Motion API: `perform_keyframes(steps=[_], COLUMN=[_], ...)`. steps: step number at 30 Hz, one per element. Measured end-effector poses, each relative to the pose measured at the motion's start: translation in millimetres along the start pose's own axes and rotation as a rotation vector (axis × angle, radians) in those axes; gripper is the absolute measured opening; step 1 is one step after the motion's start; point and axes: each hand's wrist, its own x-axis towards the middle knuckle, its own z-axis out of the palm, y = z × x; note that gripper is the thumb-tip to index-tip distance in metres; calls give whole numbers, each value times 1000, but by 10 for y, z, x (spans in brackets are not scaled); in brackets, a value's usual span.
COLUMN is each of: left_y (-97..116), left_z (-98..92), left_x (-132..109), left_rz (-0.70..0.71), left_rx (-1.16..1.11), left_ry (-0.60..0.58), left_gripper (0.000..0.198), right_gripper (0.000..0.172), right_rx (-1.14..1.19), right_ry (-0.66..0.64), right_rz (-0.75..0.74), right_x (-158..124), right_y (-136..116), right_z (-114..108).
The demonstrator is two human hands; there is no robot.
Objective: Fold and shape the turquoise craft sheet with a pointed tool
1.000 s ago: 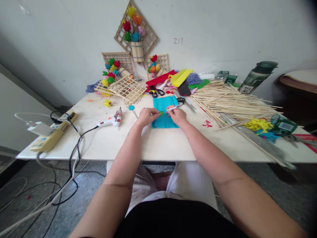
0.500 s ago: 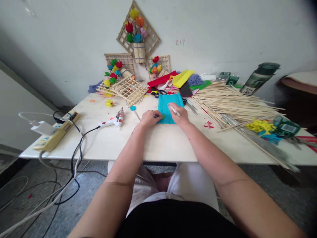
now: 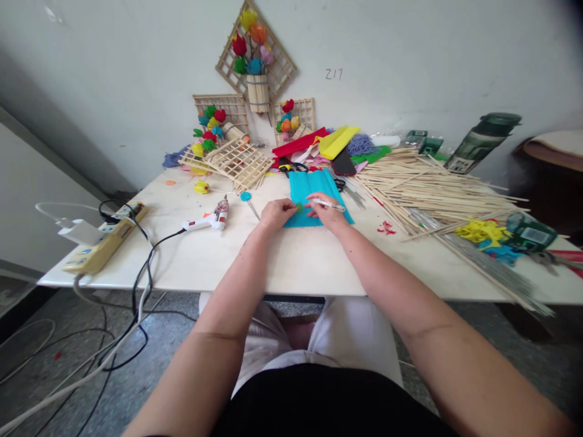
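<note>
A bright blue sheet of crepe paper or felt (image 3: 314,182) lies on the white table in front of me, a little wavy. My left hand (image 3: 279,213) rests at its left edge, the fingers drawn together at a small green piece (image 3: 299,207) on the sheet. In my right hand (image 3: 325,211), which is over the right part of the sheet, is a white pen (image 3: 332,206) lying slantwise between the fingers. Left of my hands is a blue disc on a thin stem (image 3: 246,196).
A white glue gun (image 3: 204,223) and a power strip (image 3: 102,243) with cables lie on the left. Bamboo sticks (image 3: 410,188) and a tilted bottle (image 3: 483,142) occupy the right. Scissors (image 3: 339,184), a phone (image 3: 344,164), coloured sheets and lattice flower pieces (image 3: 241,161) sit behind.
The blue sheet's right side has spread outward, its lower right corner now showing. My right hand has turned, and the pen now points off to the right. The left hand has barely shifted.
</note>
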Motion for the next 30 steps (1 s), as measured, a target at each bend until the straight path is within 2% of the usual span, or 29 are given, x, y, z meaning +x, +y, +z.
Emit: perform_keyframes(steps=[4, 7, 13, 16, 22, 30], left_y=[62, 74, 49, 44, 33, -26], left_z=[-30, -37, -40, -40, -11, -49], left_x=[-30, -34, -27, -20, -5, -19], left_rz=[32, 75, 135, 162, 140, 107], left_rx=[72, 140, 191, 211, 132, 7], left_ry=[-23, -35, -70, -110, -122, -188], left_gripper=[22, 20, 19, 29, 44, 45], right_gripper=[16, 23, 18, 17, 17, 23], right_rx=[18, -18, -178, -247, -465, -559], right_ry=[-40, -57, 16, 89, 128, 29], right_rz=[-78, -154, -201, -251, -339, -358], right_x=[6, 17, -7, -28, -65, -100], right_y=[31, 63, 19, -12, -85, -100], right_z=[-1, 12, 63, 57, 37, 55])
